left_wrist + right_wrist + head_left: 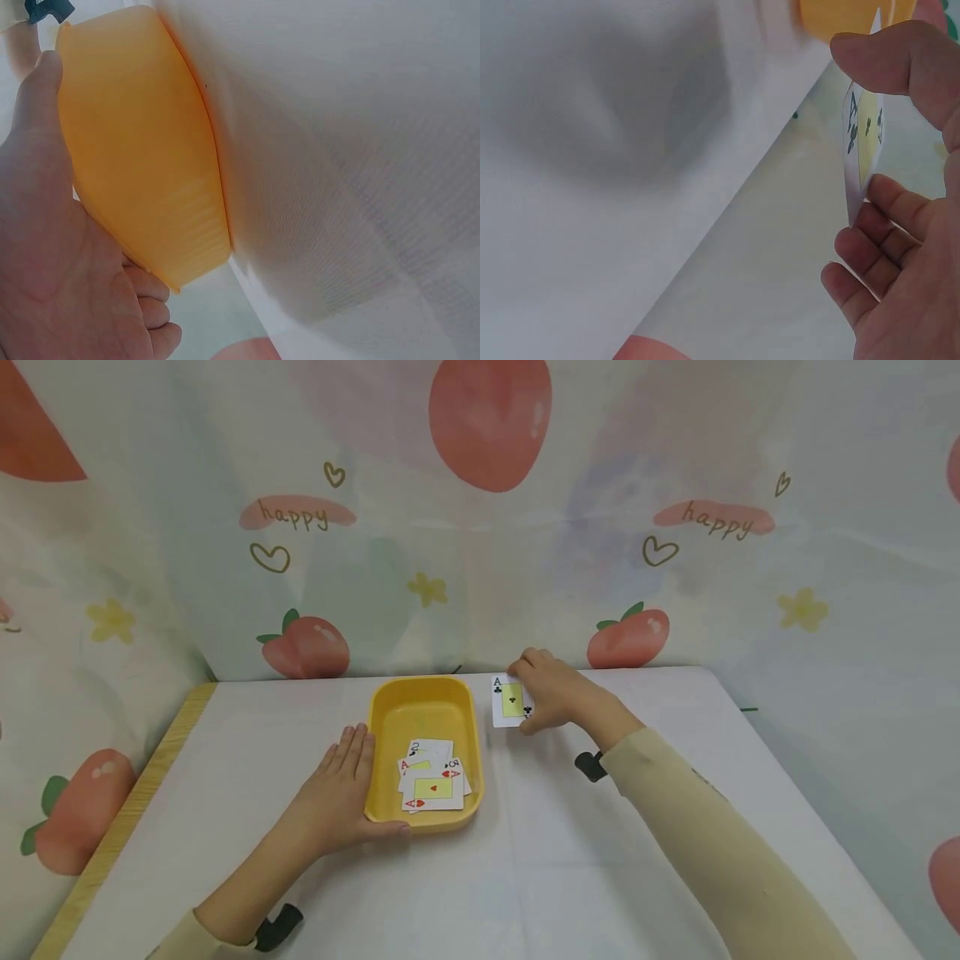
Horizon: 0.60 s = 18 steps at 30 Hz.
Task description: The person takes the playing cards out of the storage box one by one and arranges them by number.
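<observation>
In the head view, my left hand rests against a yellow plastic tray, its straight fingers along the left rim and its thumb at the near corner. The left wrist view shows the palm beside the outer wall of the tray. Several playing cards lie overlapped inside the tray, an ace of hearts on top. To the right of the tray, my right hand pinches an ace of clubs between thumb and fingers. The right wrist view shows this card held above the table, face visible.
A white cloth covers the table, with a wooden edge strip on the left. A patterned curtain hangs directly behind the table's far edge. Dark straps or clips sit at both wrists.
</observation>
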Each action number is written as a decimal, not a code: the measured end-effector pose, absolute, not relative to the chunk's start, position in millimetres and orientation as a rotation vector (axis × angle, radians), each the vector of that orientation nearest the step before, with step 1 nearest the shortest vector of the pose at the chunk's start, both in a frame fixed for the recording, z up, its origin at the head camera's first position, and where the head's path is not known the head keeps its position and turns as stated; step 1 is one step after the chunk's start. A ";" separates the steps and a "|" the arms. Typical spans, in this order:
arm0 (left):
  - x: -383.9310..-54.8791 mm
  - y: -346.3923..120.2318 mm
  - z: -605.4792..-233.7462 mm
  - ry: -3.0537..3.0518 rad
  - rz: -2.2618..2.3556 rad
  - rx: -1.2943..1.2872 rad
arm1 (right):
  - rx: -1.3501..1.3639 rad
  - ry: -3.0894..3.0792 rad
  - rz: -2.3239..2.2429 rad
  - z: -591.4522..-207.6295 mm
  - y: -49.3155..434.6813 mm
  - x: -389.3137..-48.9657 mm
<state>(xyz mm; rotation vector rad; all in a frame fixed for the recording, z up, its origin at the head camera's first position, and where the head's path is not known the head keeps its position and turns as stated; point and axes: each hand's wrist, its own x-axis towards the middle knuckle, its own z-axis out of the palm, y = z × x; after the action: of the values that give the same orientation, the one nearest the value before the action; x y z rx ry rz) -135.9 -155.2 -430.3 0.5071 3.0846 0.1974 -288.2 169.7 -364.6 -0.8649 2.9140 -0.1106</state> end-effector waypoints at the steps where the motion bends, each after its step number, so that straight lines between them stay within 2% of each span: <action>1: -135.7 -155.4 -430.2 3.082 0.198 0.505 | -0.862 2.911 -0.110 -365.7 170.0 -289.5; 18: -137.0 -156.8 -433.9 3.084 0.189 0.496 | -0.752 2.839 -0.099 -390.4 179.9 -308.4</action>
<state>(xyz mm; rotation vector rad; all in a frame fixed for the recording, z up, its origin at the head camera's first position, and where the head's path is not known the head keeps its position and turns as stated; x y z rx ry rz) -137.0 -156.8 -433.9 0.4961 3.0844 0.1890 -308.4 179.9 -390.4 -0.7520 2.8389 -0.0991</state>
